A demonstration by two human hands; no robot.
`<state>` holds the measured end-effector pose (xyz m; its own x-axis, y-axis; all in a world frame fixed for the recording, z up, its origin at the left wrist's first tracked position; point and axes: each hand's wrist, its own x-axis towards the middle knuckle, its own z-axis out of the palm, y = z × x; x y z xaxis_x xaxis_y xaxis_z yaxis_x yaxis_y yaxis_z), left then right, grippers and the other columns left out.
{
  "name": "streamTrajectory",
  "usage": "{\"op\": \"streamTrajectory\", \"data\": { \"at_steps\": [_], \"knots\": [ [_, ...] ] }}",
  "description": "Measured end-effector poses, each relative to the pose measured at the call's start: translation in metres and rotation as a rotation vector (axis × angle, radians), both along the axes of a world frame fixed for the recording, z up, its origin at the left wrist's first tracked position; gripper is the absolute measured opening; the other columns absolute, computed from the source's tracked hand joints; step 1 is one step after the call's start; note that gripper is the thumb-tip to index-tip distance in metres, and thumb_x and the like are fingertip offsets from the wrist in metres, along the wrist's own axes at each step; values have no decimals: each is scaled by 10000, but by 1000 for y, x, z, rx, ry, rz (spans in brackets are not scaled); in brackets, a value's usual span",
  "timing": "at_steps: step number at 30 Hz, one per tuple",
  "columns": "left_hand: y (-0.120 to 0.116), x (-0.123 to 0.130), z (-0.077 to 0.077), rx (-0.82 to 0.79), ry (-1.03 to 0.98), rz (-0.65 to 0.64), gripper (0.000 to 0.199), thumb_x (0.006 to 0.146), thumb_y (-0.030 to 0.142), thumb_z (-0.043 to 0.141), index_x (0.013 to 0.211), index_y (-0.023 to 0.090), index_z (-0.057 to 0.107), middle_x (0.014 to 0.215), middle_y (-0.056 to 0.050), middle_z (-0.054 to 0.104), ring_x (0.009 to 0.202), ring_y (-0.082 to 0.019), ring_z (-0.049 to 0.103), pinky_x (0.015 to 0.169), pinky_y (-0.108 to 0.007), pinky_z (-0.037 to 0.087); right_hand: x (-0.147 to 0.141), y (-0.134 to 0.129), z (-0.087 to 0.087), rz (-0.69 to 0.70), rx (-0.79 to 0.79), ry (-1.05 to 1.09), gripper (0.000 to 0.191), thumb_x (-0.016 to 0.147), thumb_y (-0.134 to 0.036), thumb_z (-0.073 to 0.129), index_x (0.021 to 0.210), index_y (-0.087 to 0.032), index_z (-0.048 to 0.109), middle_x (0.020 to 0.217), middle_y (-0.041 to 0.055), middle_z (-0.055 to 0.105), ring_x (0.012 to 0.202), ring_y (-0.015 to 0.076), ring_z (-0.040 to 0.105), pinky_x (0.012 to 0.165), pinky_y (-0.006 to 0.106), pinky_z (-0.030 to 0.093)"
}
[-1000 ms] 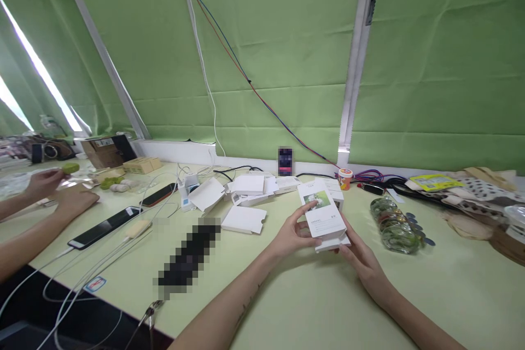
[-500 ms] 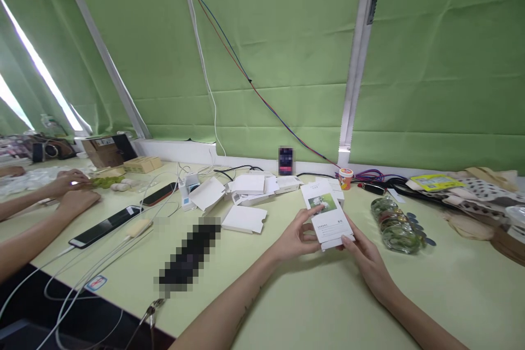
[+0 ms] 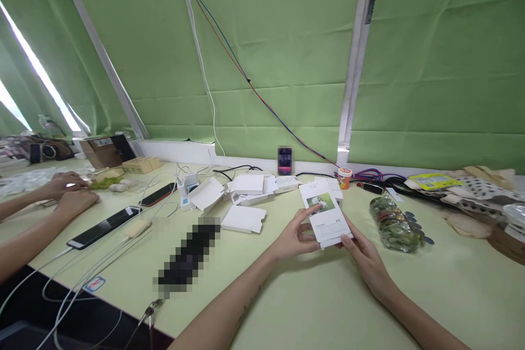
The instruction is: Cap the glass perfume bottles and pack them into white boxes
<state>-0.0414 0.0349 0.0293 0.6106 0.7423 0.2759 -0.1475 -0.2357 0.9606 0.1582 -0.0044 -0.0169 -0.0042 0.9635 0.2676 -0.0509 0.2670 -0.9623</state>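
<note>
A flat white cardboard box (image 3: 327, 224) with a green photo and small print on its face is held up, tilted, above the table. My left hand (image 3: 296, 236) grips its left edge, one finger lying across the photo. My right hand (image 3: 361, 245) pinches the lower right corner, thumb on the front; its other fingers are partly hidden behind. Behind the box, more white packaging (image 3: 336, 188) is partly covered. Just left lies another white box (image 3: 243, 219), and farther back is a pile of opened white boxes and papers (image 3: 250, 184).
To the right lie a clear bag of green items (image 3: 394, 227), dark discs (image 3: 414, 221) and a fabric heap (image 3: 471, 197). An orange cup (image 3: 344, 178) stands at the back. On the left are phones (image 3: 104, 227), white cables (image 3: 98, 268) and another person's hands (image 3: 76, 197).
The view has shifted very slightly. Both hands keep the same hold on the white box, and the other person's hands have barely moved.
</note>
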Motion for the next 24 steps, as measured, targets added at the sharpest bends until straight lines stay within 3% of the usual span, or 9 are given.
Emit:
{"op": "streamTrajectory", "data": {
  "at_steps": [17,24],
  "knots": [
    [-1,1,-3,9,-14,-6,789,700,283,803,1384,378,421,1425,-92,340,1230,-317,499,954,-434,522,0,-1,2,-36,20,-38,629,890,-489,544,1436,-201,423,1048,64,694,780,199,572,780,325,488],
    [0,3,-8,-10,-23,3,812,671,290,825,1377,367,432,1419,-94,351,1231,-313,492,944,-418,525,2,2,-1,-74,29,-59,603,872,-494,561,1385,-185,495,830,15,652,729,182,532,727,285,461]
  ]
}}
